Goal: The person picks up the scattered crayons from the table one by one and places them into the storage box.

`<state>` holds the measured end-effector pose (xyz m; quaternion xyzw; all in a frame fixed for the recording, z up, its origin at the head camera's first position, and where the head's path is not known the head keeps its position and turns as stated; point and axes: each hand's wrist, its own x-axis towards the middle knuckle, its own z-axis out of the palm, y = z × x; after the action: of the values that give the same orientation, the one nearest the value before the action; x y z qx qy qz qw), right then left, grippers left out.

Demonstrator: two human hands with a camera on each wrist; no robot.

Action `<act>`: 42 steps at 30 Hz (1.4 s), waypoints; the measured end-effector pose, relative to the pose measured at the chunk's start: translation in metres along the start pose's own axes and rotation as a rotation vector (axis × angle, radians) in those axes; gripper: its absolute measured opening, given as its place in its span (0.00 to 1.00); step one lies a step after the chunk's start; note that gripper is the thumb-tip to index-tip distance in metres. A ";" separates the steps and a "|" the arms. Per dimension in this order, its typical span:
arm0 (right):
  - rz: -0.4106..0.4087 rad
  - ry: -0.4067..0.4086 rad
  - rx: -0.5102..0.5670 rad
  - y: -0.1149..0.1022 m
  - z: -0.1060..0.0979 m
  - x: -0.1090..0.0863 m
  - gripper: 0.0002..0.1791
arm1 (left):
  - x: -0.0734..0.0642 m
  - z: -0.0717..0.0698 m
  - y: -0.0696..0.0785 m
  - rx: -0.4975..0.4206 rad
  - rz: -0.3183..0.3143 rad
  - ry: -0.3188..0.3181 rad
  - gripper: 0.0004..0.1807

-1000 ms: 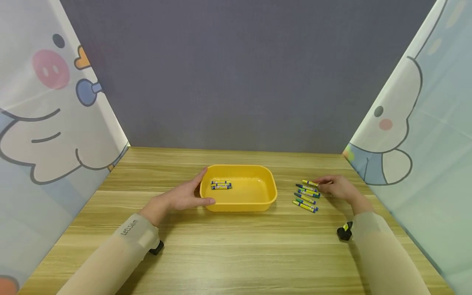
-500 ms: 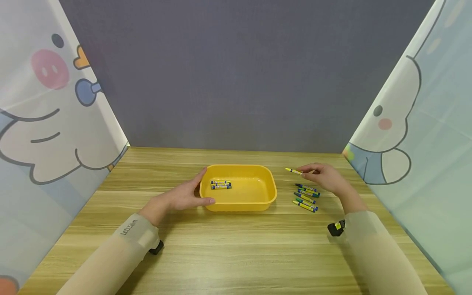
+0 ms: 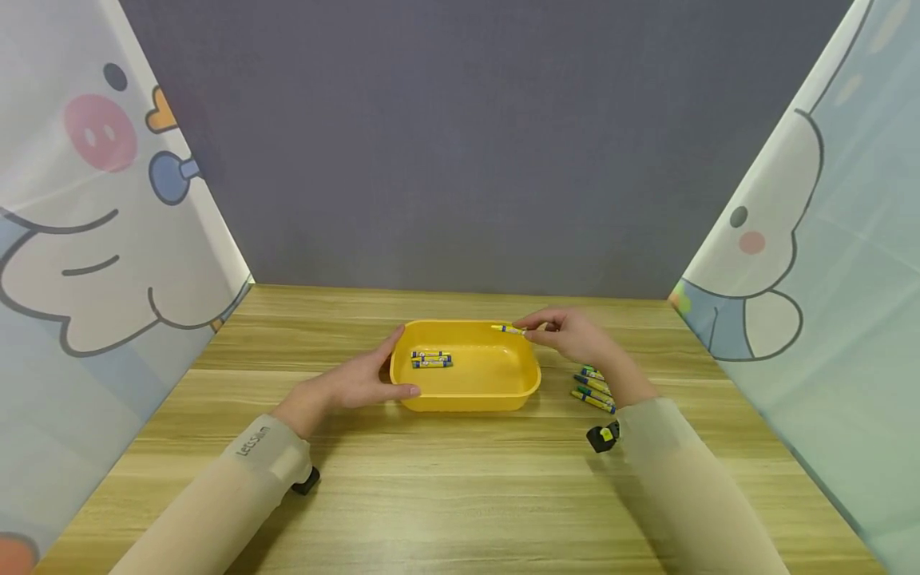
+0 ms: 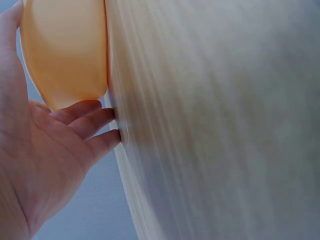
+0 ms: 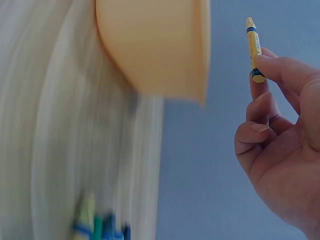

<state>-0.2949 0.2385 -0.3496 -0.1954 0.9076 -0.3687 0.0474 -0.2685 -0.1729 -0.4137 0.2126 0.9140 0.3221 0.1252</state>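
My right hand [image 3: 573,334] pinches a yellow crayon [image 5: 253,45] between thumb and index finger, its pointed tip facing away from the palm. In the head view that crayon overlaps the far right rim of a yellow plastic tray [image 3: 474,403]. The left hand [image 3: 362,382] holds the tray's left end, with the thumb along the near rim and the other fingers against the end wall. Inside, toward the left, several crayons [image 3: 431,363] lie side by side. More crayons [image 3: 592,395] rest on the table right of the tray, partly hidden behind my right wrist.
The wood-grain table [image 3: 460,487] ends at a dark grey panel [image 3: 460,160] at the back. Cloth screens with cartoon animals stand on the left [image 3: 72,239] and right [image 3: 826,239]. A black wrist camera [image 3: 602,437] hangs below the right sleeve.
My right hand has picked the yellow crayon off the far end of the loose row and carried it left to the tray's rim. The left hand and tray have stayed put.
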 end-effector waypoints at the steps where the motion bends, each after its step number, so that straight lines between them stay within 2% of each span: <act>1: -0.012 -0.010 0.009 -0.004 0.006 0.003 0.15 | 0.000 0.000 0.000 0.000 -0.001 -0.001 0.73; 5: -0.058 -0.064 0.063 -0.017 0.030 0.015 0.14 | 0.000 0.000 0.001 -0.002 -0.002 0.000 0.73; 11: -0.092 -0.114 0.070 -0.031 0.066 0.032 0.14 | 0.000 -0.001 0.001 0.003 -0.003 0.001 0.73; 17: -0.074 -0.105 0.022 -0.047 0.093 0.042 0.14 | 0.000 -0.001 0.000 0.008 -0.003 -0.005 0.72; 23: -0.035 -0.118 0.085 -0.051 0.115 0.054 0.13 | 0.000 0.000 -0.001 0.017 0.002 0.001 0.72; 30: -0.052 -0.145 0.072 -0.045 0.131 0.061 0.14 | -0.001 0.000 0.000 0.000 0.000 -0.003 0.72; 38: -0.023 -0.143 -0.004 -0.044 0.134 0.062 0.13 | -0.001 0.000 -0.001 -0.021 0.005 -0.020 0.72; 42: -0.034 -0.146 -0.040 -0.044 0.136 0.065 0.13 | -0.001 0.000 -0.001 -0.025 0.002 -0.019 0.72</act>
<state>-0.3089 0.0962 -0.4138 -0.2379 0.9055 -0.3359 0.1034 -0.2682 -0.1738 -0.4139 0.2149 0.9085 0.3316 0.1360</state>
